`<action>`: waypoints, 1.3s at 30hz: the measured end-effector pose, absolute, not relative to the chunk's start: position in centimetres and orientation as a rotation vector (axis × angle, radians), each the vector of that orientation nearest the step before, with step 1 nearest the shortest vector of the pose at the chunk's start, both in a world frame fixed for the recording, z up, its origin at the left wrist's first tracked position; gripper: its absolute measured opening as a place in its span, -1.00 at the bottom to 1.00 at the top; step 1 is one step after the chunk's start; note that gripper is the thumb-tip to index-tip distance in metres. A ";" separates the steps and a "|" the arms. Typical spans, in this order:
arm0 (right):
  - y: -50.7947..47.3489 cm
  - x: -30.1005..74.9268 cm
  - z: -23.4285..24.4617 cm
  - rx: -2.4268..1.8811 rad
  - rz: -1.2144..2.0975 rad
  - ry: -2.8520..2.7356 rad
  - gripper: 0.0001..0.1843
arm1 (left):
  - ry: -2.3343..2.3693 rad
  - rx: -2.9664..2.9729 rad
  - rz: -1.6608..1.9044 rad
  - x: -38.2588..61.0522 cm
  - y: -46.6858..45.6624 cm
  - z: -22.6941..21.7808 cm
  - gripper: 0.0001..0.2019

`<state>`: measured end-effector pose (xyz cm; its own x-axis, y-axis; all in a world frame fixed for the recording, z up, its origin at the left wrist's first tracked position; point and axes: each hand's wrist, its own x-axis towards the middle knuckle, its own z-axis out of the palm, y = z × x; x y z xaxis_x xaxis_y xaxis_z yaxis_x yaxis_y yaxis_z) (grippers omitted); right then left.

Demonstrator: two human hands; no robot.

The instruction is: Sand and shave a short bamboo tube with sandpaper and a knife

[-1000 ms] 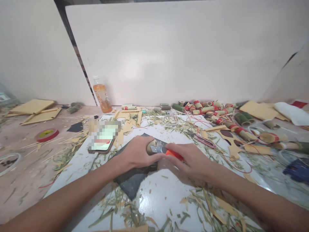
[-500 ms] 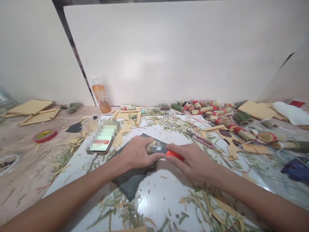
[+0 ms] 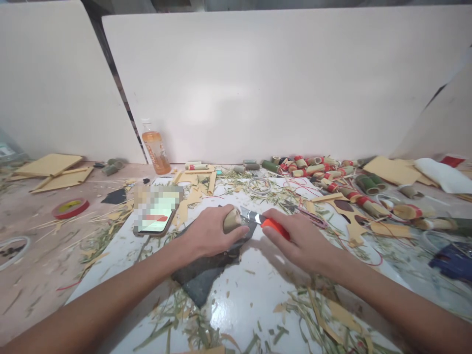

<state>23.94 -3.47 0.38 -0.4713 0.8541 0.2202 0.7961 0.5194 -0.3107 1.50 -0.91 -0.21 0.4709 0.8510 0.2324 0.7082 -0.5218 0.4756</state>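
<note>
My left hand [image 3: 210, 232] is closed round a short pale piece of bamboo [image 3: 232, 221], its cut end facing right. In my right hand [image 3: 300, 241] is an orange utility knife [image 3: 276, 228], gripped by the handle. The knife's metal blade points left and its tip is close to the bamboo's rim; whether they touch I cannot tell. Under my left hand lies a dark sheet [image 3: 201, 282] on the white board [image 3: 254, 305]. Green and tan shavings [image 3: 320, 314] are scattered round both hands.
A phone [image 3: 158, 211] lies left of my hands, and an orange drink bottle [image 3: 155, 150] stands against the white panel. Red tape [image 3: 71, 208] is at the left. Bamboo pieces with red bands [image 3: 320, 169] pile up at the back right, near a pink cutter [image 3: 312, 217].
My right hand has moved right and slightly up with the utility knife, drawing the blade away from the bamboo's end. The bamboo's end has tilted upward a little in my left hand.
</note>
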 end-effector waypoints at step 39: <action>-3.8 23.2 -0.7 -1.412 0.181 -2.406 -0.67 | 1.431 2.313 0.756 2.0 -1.0 -1.0 -0.53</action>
